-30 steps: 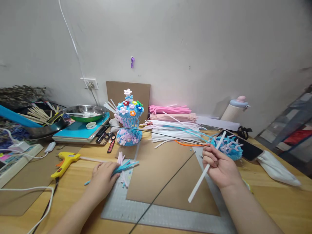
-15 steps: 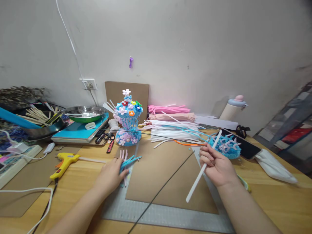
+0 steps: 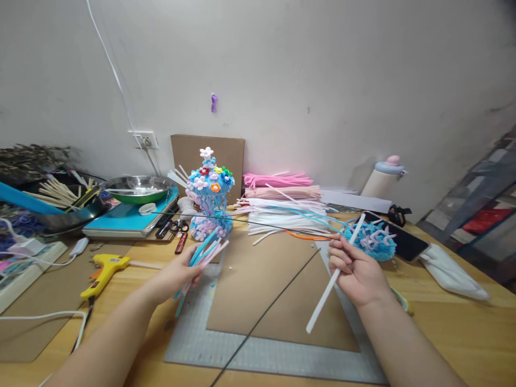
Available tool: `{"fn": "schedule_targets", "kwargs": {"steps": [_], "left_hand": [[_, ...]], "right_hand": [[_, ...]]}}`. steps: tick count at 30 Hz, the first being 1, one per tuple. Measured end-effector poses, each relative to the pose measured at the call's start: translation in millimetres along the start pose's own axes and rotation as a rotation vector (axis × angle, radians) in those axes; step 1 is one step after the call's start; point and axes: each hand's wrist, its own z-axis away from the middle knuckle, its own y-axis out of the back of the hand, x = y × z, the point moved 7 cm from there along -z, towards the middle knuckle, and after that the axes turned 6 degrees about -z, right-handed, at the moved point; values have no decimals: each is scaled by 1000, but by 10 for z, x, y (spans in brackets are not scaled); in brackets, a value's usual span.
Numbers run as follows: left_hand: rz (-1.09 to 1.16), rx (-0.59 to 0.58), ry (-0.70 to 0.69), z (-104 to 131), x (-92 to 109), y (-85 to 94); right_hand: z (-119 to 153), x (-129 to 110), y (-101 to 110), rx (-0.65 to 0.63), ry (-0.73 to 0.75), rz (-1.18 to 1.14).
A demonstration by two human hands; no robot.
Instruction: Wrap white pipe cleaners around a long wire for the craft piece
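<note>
My left hand (image 3: 175,277) is closed around a bunch of blue and pale pink stems (image 3: 205,251), over the left edge of the grey cutting mat (image 3: 193,344). In my right hand (image 3: 358,274) I pinch a white stick (image 3: 322,303), slanting down to the left, above the brown board (image 3: 278,290). One long dark wire (image 3: 258,321) lies diagonally across the board; another (image 3: 250,221) reaches leftward from near my right fingers. Beside that hand sits a blue fuzzy piece with pale spikes (image 3: 373,242). The blue flowered ornament (image 3: 212,185) stands behind the board.
At left are a yellow glue gun (image 3: 105,274), a power strip (image 3: 32,274), a metal bowl (image 3: 139,188) and scissors (image 3: 179,227). White stems (image 3: 278,217) lie at the back. On the right are a phone (image 3: 407,244), a white packet (image 3: 455,274) and a bottle (image 3: 382,177).
My left hand has lifted the blue and pink stems off the mat and moved slightly left, with the bunch now tilted. My right hand has barely moved and still holds the white stick.
</note>
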Motion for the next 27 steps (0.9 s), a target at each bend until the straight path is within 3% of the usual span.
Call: {"fn": "schedule_targets", "kwargs": {"steps": [3,7,11,14,17,20,22,27], "left_hand": [[-52,56,-94,-176,179,-81],[-143,53,-206,-543,423,-361],[-246,86,-158,-877,486,-538],[-317,110,-112,-965,477,-496],[-372,145,-124,-870,498,-307],[-412,192,-197,-618,568,-179],[-434,164,-287,-402,629,-274],[-545,30,-433,114,653,-782]], "right_hand": [[-4,0,1,2,0,-1],[-11,-14,6,13,18,-13],[-13,-31,-4,23,27,-21],[-6,-43,-20,22,25,-26],[7,-56,-28,24,27,-34],[16,-51,-32,28,25,-41],[19,-34,-32,33,18,-41],[12,9,-22,41,8,-33]]}}
